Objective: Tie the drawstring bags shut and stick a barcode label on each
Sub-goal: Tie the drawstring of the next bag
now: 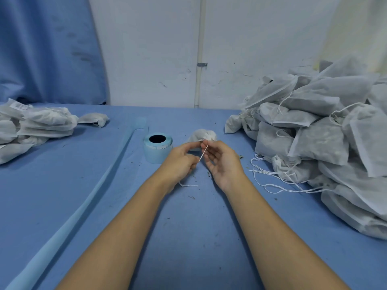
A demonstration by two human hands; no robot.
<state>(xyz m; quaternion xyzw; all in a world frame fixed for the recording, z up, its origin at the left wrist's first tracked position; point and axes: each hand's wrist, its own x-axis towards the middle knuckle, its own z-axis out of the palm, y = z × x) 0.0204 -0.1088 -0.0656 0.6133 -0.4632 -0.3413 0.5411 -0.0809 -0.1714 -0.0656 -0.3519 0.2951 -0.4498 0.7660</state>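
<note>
Non-woven white fabric, thin and soft: the drawstring bag [202, 135] being worked lies on the bench [188, 237] just beyond both hands, gathered neck facing the person. Left hand [180, 162]: fingers curled, pinching the low end of the drawstring [203, 153], loose tail trailing onto the cloth under the wrist. Right hand [223, 164]: palm up, thumb and forefinger look pinched on the upper end of the same cord, close to the bag neck; other fingers loosely curled. Cord is taut between the two hands, so I read this as mid-knot. Handling guess: bag is light and squashy with loose fill; fabric will crumple and won't hold shape; cord is thin and easy to lose. Best hold is on the cord right at the gathered neck, not the body; a flat side of the body is where a label would sit. Label roll [158, 148], pale blue, stands just left of the hands, its backing strip [69, 208] running off toward the near left edge. Untied pile [314, 132] is heaped at right, cords spilling out toward the right wrist. Smaller flat stack [35, 126] sits at left, one bag showing a printed label. Bench is covered in blue cloth, dotted with dry plant crumbs. Behind: scuffed white wall [146, 49], a vertical pipe [200, 59], blue curtain [48, 49] at left.
</note>
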